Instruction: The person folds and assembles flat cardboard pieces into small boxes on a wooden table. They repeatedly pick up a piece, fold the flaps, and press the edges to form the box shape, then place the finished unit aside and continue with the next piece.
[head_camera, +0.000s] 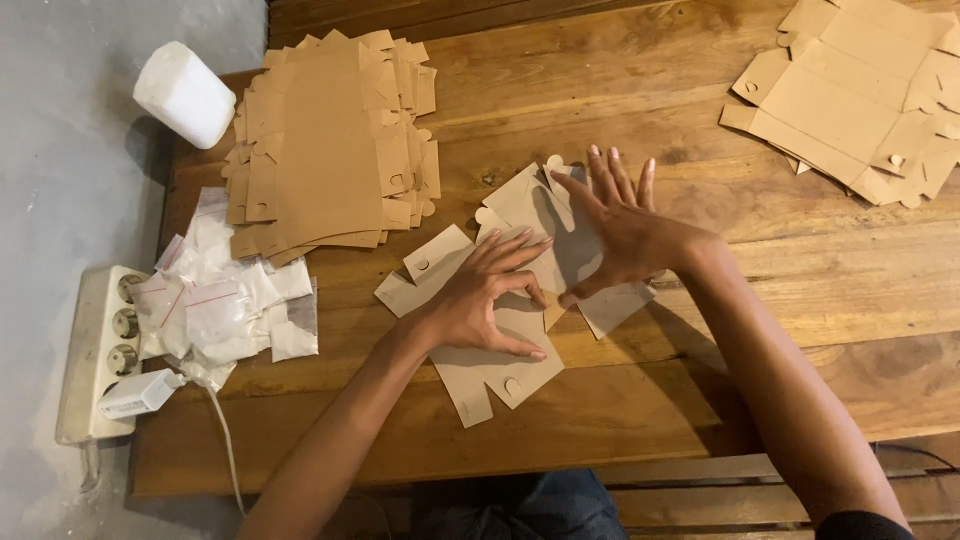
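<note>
While both my hands press down on the flat cardboard box blank (520, 300) in the middle of the counter (640, 400), nothing is lifted off the wood. My left hand (480, 300) rests on the near half of the blank, its fingers (520, 245) curled, the thumb and forefinger bent toward each other and pinching at a fold of the card. My right hand (625, 225) lies at about two o'clock from the left one, palm down, fingers spread wide and flat on the far half of the blank, gripping nothing. The blank is brown, cut with tabs and small round notches, and it sits partly folded, one panel raised a little between my two hands.

At ten o'clock from my hands a stack of flat cardboard blanks (330, 140) lies well apart from the one I touch. At one o'clock, near the far right corner of the counter, lies another pile of blanks (860, 90). At nine o'clock a heap of small clear plastic bags (225, 305) sits at the left edge of the counter. Beyond that edge a white power strip (100, 350) lies with a white plug adapter (140, 392) in it, and at eleven o'clock stands a white roll (185, 93).
</note>
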